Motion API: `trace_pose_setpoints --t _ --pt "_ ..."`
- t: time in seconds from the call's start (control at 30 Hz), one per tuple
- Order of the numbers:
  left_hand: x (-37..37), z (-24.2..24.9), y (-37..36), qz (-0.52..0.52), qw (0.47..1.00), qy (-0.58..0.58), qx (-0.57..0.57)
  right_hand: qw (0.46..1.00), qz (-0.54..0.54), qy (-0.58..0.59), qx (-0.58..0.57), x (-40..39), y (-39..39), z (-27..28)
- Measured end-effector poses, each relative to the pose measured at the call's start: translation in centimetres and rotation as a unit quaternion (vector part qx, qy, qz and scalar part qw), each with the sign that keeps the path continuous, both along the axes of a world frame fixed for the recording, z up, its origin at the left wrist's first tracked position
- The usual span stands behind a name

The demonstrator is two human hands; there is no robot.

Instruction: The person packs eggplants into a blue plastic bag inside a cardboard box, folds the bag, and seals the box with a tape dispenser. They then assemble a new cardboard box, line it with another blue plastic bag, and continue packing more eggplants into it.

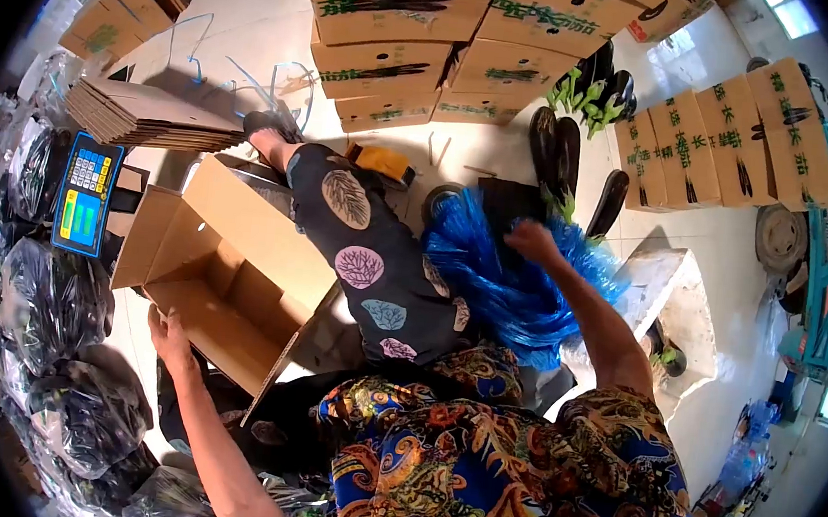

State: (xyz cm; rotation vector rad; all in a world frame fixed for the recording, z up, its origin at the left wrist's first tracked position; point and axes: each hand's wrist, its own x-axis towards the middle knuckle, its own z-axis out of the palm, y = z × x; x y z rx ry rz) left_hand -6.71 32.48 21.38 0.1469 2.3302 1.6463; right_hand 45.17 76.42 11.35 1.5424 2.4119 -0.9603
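My left hand (171,338) grips the near left edge of an open cardboard box (256,319), which stands tilted on the floor to the left of my legs. Its flaps are spread, and no contents show inside. My right hand (532,239) is above a heap of shiny blue plastic (518,302), at the edge of a dark sheet-like piece (509,206). Its fingers are curled, and what they hold is too small or hidden to make out. Long dark eggplants (566,159) lie just beyond this hand.
Printed cartons (397,6) are stacked ahead, with another carton row (729,143) at right. Flattened cardboard (151,115) and a scale display (88,196) are at left, beside black plastic bags (56,301). A white foam box (691,302) stands at my right.
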Motion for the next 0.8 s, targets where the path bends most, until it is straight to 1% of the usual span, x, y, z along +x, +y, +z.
trace_pose_setpoints --t 0.03,0.07,0.13,0.23,0.3,0.33,0.37,0.47,0.5,0.53,0.6,0.63,0.7,0.73,0.77,0.8 --pt "0.3 0.7 -0.2 -0.005 1.000 0.002 -0.008 0.997 0.029 -0.054 -0.041 2.4 -1.1 -1.9" --pt "1.0 2.0 0.0 -0.013 0.999 0.026 -0.032 0.999 0.011 -0.035 -0.035 4.0 -2.3 -2.8" --pt "1.9 3.4 0.0 -0.017 1.000 0.019 -0.017 0.999 -0.029 0.002 -0.023 6.4 -5.4 -4.0" --pt "1.8 3.6 -0.9 -0.040 0.999 0.010 -0.019 0.989 0.101 -0.105 -0.034 7.5 -8.8 -5.3" --pt "2.3 4.1 -0.5 -0.058 0.998 0.030 -0.024 0.963 0.104 -0.157 -0.192 7.1 -11.9 -6.4" --pt "2.8 4.2 -0.1 -0.065 0.997 0.039 -0.024 0.948 0.110 -0.179 -0.241 6.9 -13.5 -7.5" --pt "3.3 4.3 0.3 -0.061 0.996 0.049 -0.038 0.946 0.112 -0.180 -0.246 6.4 -15.3 -8.4" --pt "5.1 5.8 1.6 -0.086 0.983 0.087 -0.137 0.949 0.119 -0.156 -0.248 5.7 -18.3 -10.0" --pt "5.0 5.6 1.3 -0.092 0.978 0.103 -0.157 0.951 0.121 -0.144 -0.246 5.7 -18.4 -10.2" --pt "5.1 5.7 1.2 -0.089 0.980 0.097 -0.148 0.953 0.122 -0.133 -0.243 5.7 -18.3 -10.4" --pt "5.2 5.9 1.1 -0.081 0.985 0.087 -0.127 0.966 0.100 -0.097 -0.218 5.6 -16.9 -10.5" --pt "5.2 5.8 0.9 -0.080 0.986 0.087 -0.114 0.976 0.070 -0.075 -0.192 5.4 -15.9 -10.2" --pt "5.1 5.6 0.1 -0.073 0.989 0.088 -0.090 0.992 -0.026 -0.031 -0.124 3.7 -13.1 -8.2" --pt "5.7 6.3 0.4 -0.064 0.988 0.091 -0.105 0.993 -0.077 -0.011 -0.089 2.4 -11.6 -6.5" --pt "6.0 6.4 0.3 -0.063 0.989 0.086 -0.102 0.990 -0.128 0.007 -0.056 1.5 -10.9 -6.2" --pt "6.3 6.5 0.0 -0.061 0.990 0.081 -0.097 0.985 -0.163 0.029 -0.037 0.9 -10.4 -6.9"
